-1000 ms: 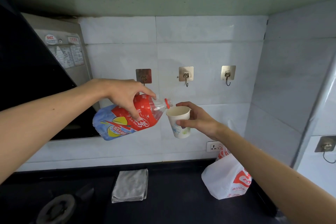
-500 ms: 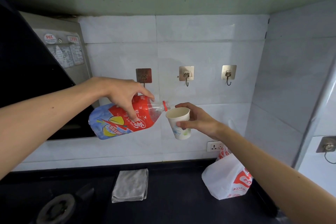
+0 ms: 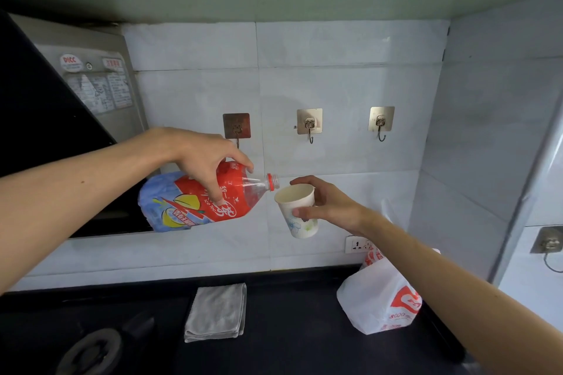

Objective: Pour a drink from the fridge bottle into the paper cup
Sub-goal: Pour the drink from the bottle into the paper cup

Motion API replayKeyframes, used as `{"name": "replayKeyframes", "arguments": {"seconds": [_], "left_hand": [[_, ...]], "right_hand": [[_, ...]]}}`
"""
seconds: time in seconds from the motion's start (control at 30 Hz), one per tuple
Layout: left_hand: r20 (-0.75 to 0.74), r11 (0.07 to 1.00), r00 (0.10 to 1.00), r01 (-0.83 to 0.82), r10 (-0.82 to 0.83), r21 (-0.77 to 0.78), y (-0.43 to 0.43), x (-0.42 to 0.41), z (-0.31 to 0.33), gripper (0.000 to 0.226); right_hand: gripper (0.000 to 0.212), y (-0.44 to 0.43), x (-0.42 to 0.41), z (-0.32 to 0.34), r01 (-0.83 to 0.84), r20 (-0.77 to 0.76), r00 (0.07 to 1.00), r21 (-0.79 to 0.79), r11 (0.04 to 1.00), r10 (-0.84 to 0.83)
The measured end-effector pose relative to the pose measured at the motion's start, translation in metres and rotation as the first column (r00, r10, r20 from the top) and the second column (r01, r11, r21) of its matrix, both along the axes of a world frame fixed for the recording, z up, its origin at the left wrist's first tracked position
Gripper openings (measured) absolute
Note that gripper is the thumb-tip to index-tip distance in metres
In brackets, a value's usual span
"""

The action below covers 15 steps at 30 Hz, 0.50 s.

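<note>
In the head view, the left hand [image 3: 201, 158] gripped the bottle [image 3: 195, 204] from above, fingers and thumb curled round its red-labelled shoulder. The bottle lay tipped almost on its side in the air, with its base toward the left arm and its mouth [image 3: 272, 182] pointing at the right hand, a little higher than the base. The right hand [image 3: 329, 204] held the paper cup [image 3: 297, 210] upright, thumb on the near side and fingers wrapped round the back. The cup's rim sat just beside and slightly below the bottle mouth. No stream showed between them, and whether any drink lay in the cup could not be told. Below both hands was the dark table [image 3: 289, 329], with a folded grey cloth [image 3: 216, 312] under the left hand and a white plastic bag [image 3: 377, 298] under the right forearm. This looked like the pouring step, at or near its start. The next move would likely call for raising the bottle's base slowly while keeping the mouth over the cup's opening, and holding the cup steady so its thin wall did not buckle.
</note>
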State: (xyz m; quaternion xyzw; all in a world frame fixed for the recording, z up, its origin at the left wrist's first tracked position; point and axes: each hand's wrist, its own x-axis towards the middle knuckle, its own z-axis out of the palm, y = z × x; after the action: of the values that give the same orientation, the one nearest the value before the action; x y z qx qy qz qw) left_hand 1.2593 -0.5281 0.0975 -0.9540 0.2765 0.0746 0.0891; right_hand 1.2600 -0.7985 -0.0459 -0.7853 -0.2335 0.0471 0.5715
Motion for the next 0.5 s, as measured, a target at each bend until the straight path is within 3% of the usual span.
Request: {"name": "replayKeyframes", "arguments": {"seconds": [0.5], "left_hand": [[0.018,0.996,1.0,0.01,-0.011,0.083,-0.01,0.009,0.002,0.09]], "right_hand": [[0.054,0.001,0.013,-0.008,-0.011,-0.029,1.0,-0.018,1.0,0.011]]}}
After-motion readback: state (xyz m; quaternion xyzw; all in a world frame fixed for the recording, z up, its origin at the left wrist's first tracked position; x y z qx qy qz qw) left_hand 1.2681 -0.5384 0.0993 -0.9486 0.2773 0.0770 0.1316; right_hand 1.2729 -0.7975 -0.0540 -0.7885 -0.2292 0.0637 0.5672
